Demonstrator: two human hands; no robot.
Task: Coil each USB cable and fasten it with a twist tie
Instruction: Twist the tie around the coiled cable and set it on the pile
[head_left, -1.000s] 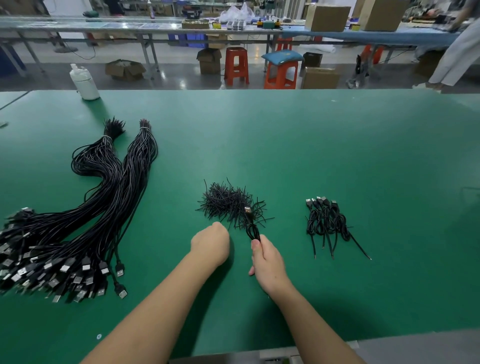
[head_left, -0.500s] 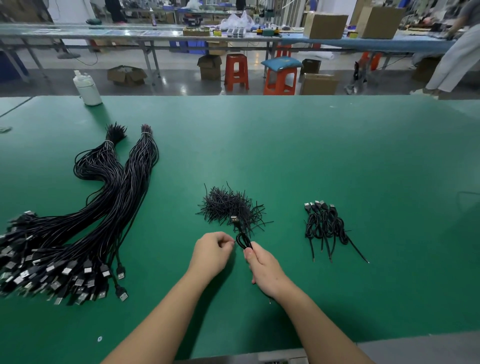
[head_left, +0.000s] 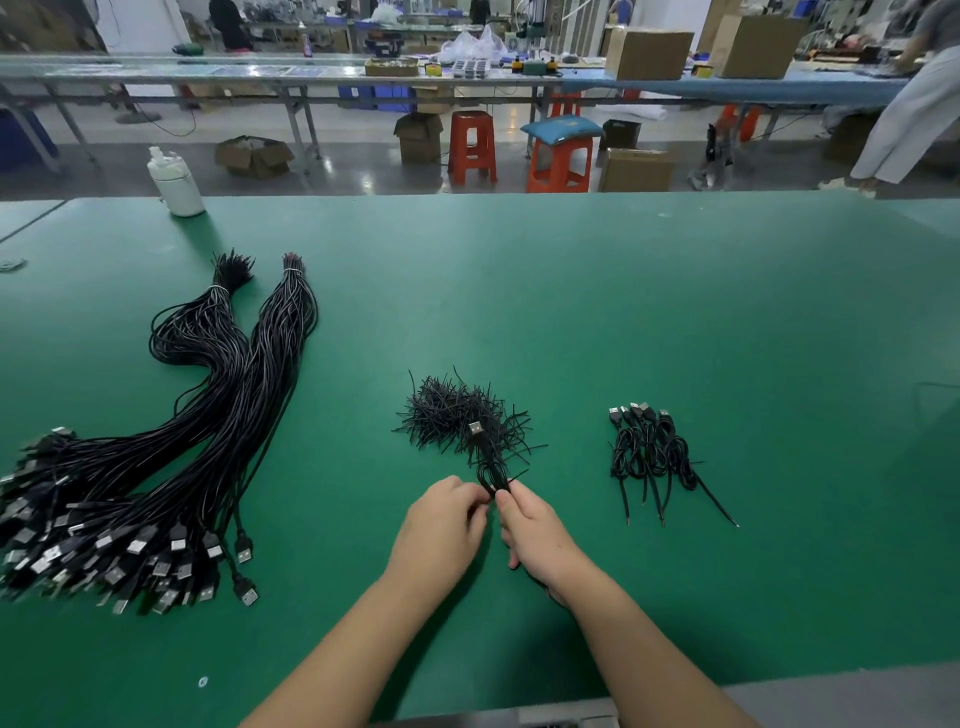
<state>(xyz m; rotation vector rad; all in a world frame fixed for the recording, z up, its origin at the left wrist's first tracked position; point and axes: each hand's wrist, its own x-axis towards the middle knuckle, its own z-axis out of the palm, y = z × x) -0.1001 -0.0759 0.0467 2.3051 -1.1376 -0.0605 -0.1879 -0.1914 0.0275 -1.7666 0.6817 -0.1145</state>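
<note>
Far left, near the back edge of the green mat-covered table (head_left: 675, 312): white plastic bottle (head_left: 176, 187). In front of it, two long bundles of loose black USB cables (head_left: 208, 415) w/ silver plugs fanned toward the near-left edge. Centre: heap of short black twist ties (head_left: 452, 410). Just in front of the heap, left hand (head_left: 441, 530) and right hand (head_left: 535, 535) meet fingertip to fingertip, both pinching a small coiled black USB cable (head_left: 491, 467); its silver plug sticks up over the ties. Whether a tie is already round it — can't tell. Right of the hands, well apart: small pile of coiled, tied black cables (head_left: 649, 452), plugs pointing away, tails toward the near edge.
</note>
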